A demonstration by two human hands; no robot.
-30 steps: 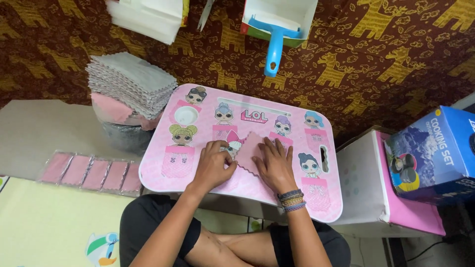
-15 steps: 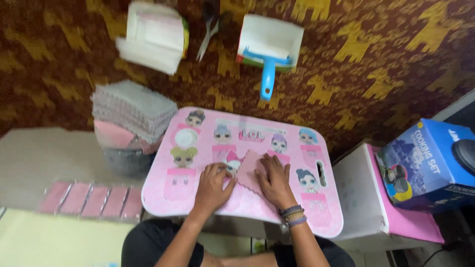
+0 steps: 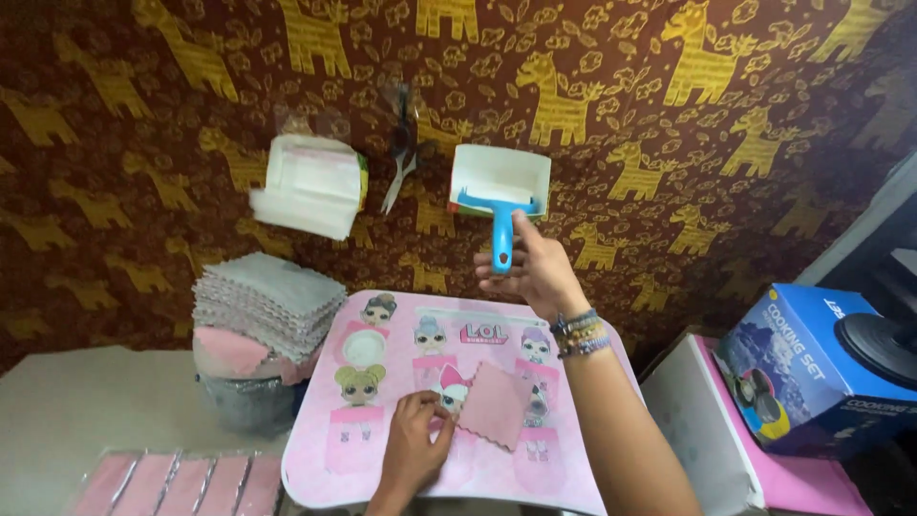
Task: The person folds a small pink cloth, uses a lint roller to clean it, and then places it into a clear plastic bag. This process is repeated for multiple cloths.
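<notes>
A small pink cloth square point(image 3: 493, 405) lies on the pink cartoon-printed lap table point(image 3: 382, 449). My left hand point(image 3: 417, 441) rests on the table with its fingers on the cloth's left edge. My right hand point(image 3: 535, 270), with beaded bracelets at the wrist, is stretched out past the table's far edge, fingers spread. It is at the blue handle of a lint roller point(image 3: 501, 231) that lies in a white tray point(image 3: 511, 172) on the carpet. Whether the fingers touch the handle cannot be told.
A stack of grey and pink cloths point(image 3: 267, 301) sits on a container left of the table. Packed pink cloths point(image 3: 181, 483) lie at the lower left. Scissors point(image 3: 401, 167) and a white packet point(image 3: 310, 186) lie on the giraffe-patterned carpet. A blue box point(image 3: 807, 368) stands on the right.
My right hand has left the cloth and reached forward to the lint roller's handle. My left hand stays on the cloth. The camera has tilted up toward the carpet.
</notes>
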